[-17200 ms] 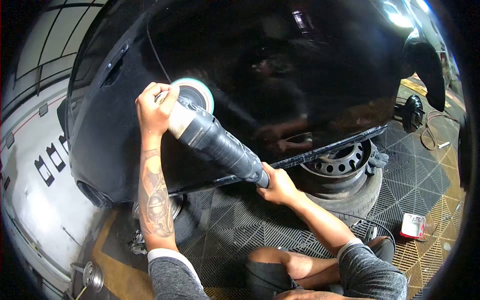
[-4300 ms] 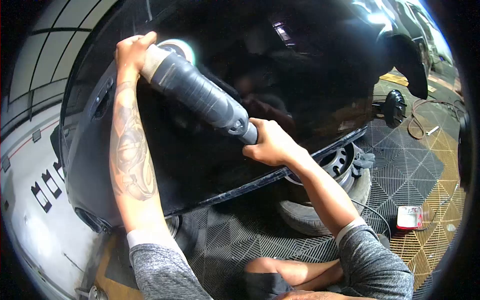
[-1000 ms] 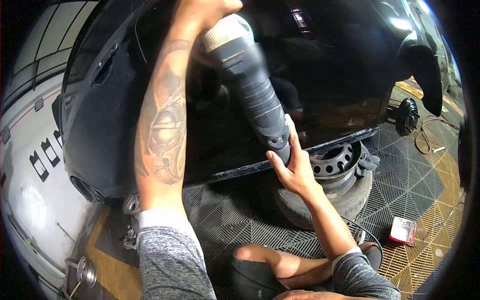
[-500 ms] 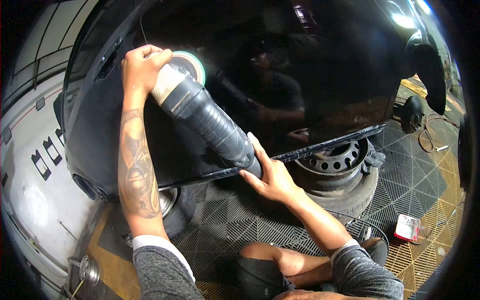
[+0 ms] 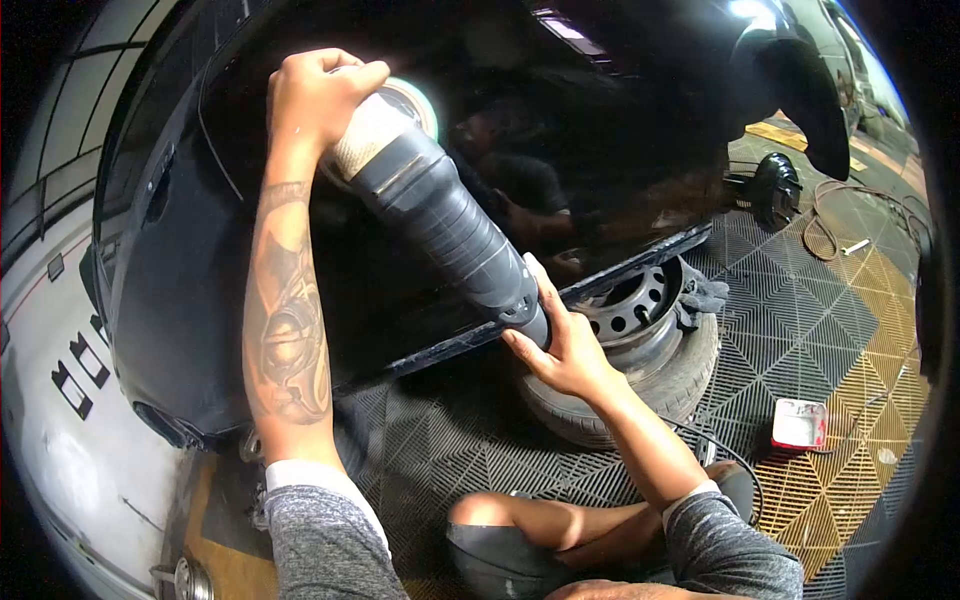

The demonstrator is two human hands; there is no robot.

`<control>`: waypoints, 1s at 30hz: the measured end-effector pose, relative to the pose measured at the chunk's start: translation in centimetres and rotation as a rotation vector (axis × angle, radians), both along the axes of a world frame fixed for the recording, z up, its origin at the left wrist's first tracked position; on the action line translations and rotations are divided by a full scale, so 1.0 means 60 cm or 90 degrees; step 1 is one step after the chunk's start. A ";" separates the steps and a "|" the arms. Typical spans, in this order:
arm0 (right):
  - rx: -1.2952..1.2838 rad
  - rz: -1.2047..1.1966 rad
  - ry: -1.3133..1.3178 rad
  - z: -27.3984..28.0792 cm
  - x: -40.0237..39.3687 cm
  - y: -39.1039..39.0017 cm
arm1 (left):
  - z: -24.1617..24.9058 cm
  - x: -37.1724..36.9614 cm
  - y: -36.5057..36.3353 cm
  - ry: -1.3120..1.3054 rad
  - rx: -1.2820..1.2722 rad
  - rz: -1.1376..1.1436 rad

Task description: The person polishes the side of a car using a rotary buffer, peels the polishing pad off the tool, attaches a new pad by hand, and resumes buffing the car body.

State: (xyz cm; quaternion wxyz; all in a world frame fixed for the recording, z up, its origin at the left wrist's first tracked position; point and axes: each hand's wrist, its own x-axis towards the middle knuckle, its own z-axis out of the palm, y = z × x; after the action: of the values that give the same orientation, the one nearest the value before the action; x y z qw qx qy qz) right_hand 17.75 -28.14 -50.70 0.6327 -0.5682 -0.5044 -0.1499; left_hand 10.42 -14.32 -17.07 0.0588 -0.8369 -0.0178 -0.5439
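Observation:
A long black power polisher [image 5: 450,225] with a round pad [image 5: 412,100] lies slantwise across a glossy black car panel [image 5: 620,150]. The pad rests against the upper left part of the panel, partly hidden by the tool's head. My left hand [image 5: 315,100] is closed over the pale wrapped head of the polisher. Round the lower rear end of the tool, my right hand [image 5: 565,350] is wrapped, thumb and fingers on either side. Below the panel's lower edge, a cable runs past my right forearm.
Under the panel stands a tire with a steel rim [image 5: 640,365], a dark glove [image 5: 703,300] on it. A red and white container [image 5: 799,424] sits on the grated floor [image 5: 790,300]. A coiled hose [image 5: 822,225] lies at the right. Another rim [image 5: 192,578] is at lower left.
The view has shifted. Both hands and the polisher appear slightly further right in view, with the pad end higher. Both hands keep their hold.

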 end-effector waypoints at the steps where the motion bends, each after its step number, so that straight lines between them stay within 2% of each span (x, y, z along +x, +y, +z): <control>1: 0.015 -0.003 0.006 -0.004 0.008 -0.009 | 0.001 0.018 -0.015 0.005 0.002 0.005; 5: 0.074 -0.063 -0.023 -0.017 0.044 -0.053 | 0.000 0.092 -0.080 0.036 0.040 -0.041; 8: 0.106 -0.072 0.044 -0.039 0.075 -0.079 | -0.001 0.158 -0.143 0.065 0.059 -0.042; 10: 0.110 -0.109 0.073 -0.051 0.089 -0.097 | -0.010 0.171 -0.217 0.079 0.036 -0.085; 12: 0.114 -0.123 0.133 -0.061 0.094 -0.111 | -0.017 0.225 -0.238 0.093 0.055 -0.116; 15: 0.110 -0.128 0.133 -0.093 0.106 -0.101 | -0.042 0.210 -0.269 0.128 0.039 -0.112; 16: 0.094 -0.143 0.136 -0.099 0.103 -0.097 | -0.046 0.218 -0.262 0.114 0.043 -0.093; 19: 0.055 -0.064 0.209 -0.098 0.078 -0.072 | -0.052 0.176 -0.224 0.094 0.045 -0.101; 22: 0.030 -0.024 0.176 -0.087 0.050 -0.041 | -0.049 0.131 -0.170 0.066 0.022 -0.042; 25: 0.027 -0.016 0.079 -0.075 0.019 0.003 | -0.049 0.050 -0.116 0.050 -0.016 -0.066; 26: 0.025 -0.006 0.055 -0.068 0.007 0.016 | -0.049 0.049 -0.084 0.028 -0.025 -0.017; 28: 0.010 0.037 0.061 -0.061 -0.016 0.048 | -0.042 0.013 -0.009 0.054 0.035 0.002; 30: 0.002 0.051 0.037 -0.050 -0.042 0.083 | -0.032 -0.030 0.040 0.043 0.023 0.022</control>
State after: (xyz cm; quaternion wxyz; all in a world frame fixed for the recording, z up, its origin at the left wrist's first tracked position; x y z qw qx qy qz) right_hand 15.24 -23.16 -53.70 0.6536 -0.5507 -0.5077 -0.1089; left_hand 8.64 -11.95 -19.01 0.0838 -0.8529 -0.0205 -0.5148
